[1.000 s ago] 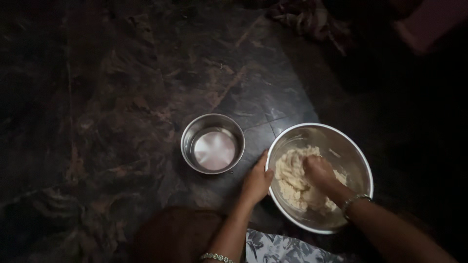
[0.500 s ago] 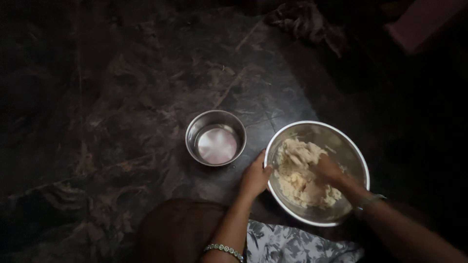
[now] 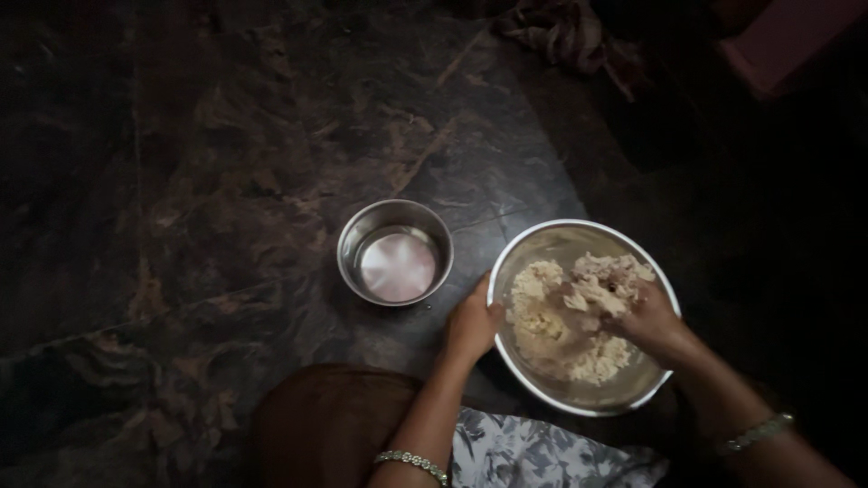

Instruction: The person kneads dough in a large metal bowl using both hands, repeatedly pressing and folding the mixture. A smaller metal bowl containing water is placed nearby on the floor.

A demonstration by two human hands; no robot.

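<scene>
A large steel bowl (image 3: pixel 562 244) sits on the dark stone floor and holds pale, crumbly dough (image 3: pixel 561 316). My left hand (image 3: pixel 470 323) grips the bowl's left rim, thumb hooked over the edge. Inside the bowl at its right side, my right hand (image 3: pixel 653 323) is curled into the dough with clumps under its fingers. Bangles show on both wrists.
A small steel bowl (image 3: pixel 353 237) with liquid in it stands just left of the large one. My knee in brown cloth (image 3: pixel 325 425) and patterned fabric (image 3: pixel 533 452) lie at the bottom. A crumpled cloth (image 3: pixel 561 32) and a pink object (image 3: pixel 778 45) lie at the top right.
My right hand has shifted from the middle of the dough toward the bowl's right side. My left hand has stayed on the rim.
</scene>
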